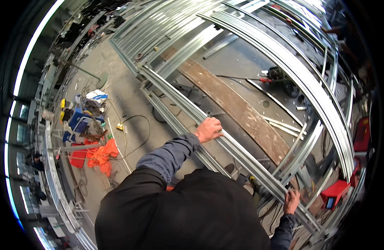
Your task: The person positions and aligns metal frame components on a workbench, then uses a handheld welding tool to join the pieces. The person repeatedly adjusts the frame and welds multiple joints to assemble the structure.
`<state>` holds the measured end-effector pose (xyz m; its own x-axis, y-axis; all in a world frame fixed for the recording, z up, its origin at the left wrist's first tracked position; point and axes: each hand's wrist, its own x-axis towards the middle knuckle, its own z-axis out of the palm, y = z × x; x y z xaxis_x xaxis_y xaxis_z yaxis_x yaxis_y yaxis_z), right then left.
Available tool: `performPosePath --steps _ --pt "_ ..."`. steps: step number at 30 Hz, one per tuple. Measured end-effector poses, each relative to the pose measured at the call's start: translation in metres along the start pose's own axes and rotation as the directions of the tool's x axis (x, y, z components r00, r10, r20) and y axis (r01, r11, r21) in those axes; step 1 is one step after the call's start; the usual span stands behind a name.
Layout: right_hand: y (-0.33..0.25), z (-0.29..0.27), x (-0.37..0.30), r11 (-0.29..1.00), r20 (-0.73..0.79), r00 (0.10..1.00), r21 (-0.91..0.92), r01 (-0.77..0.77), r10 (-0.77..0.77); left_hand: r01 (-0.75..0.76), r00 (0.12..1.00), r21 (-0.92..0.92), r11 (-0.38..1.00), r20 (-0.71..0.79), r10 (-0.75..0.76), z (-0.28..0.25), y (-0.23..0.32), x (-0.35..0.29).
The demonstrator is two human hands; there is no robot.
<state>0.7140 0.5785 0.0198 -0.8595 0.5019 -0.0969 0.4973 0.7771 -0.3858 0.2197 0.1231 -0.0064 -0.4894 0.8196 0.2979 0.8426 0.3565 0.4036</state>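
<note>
A long galvanized steel rail (246, 156) runs slantwise across the front of a large metal frame, right before my body. My left hand (209, 129) is closed over this rail near its middle, fingers curled on the far side. Farther right and nearer, my right hand (291, 201) grips the same rail toward its right end, its fingers bent over the top. A second, lower rail (179, 125) runs alongside it on my side. Beyond lie several long ribbed steel channels (300, 62) placed side by side across the frame.
A worn wooden plank (233, 108) lies inside the frame, with cables and offcuts around it. A red machine (335, 191) stands at right. Orange cloth (104, 156), a blue case (77, 121) and loose cables clutter the floor at left. Another person (350, 39) is partly visible far right.
</note>
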Motion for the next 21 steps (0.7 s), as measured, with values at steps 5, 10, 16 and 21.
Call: performPosePath --steps 5,10,16,21 --pt "-0.033 -0.014 0.003 0.999 -0.046 0.999 -0.037 0.020 -0.022 0.102 0.993 0.003 0.995 0.054 -0.102 0.011 0.007 -0.007" --pt "0.002 0.024 -0.013 0.995 -0.110 0.992 -0.087 0.054 -0.064 0.029 0.997 -0.034 0.999 0.075 -0.026 0.026 0.008 -0.018" --pt "-0.010 0.044 -0.025 0.998 -0.141 0.990 -0.052 -0.022 0.015 0.045 0.980 -0.078 0.996 0.195 -0.029 0.024 -0.004 -0.014" --pt "-0.009 0.047 -0.023 0.999 -0.149 0.989 -0.049 -0.020 0.012 0.043 0.980 -0.080 0.996 0.198 -0.027 0.023 -0.004 -0.014"
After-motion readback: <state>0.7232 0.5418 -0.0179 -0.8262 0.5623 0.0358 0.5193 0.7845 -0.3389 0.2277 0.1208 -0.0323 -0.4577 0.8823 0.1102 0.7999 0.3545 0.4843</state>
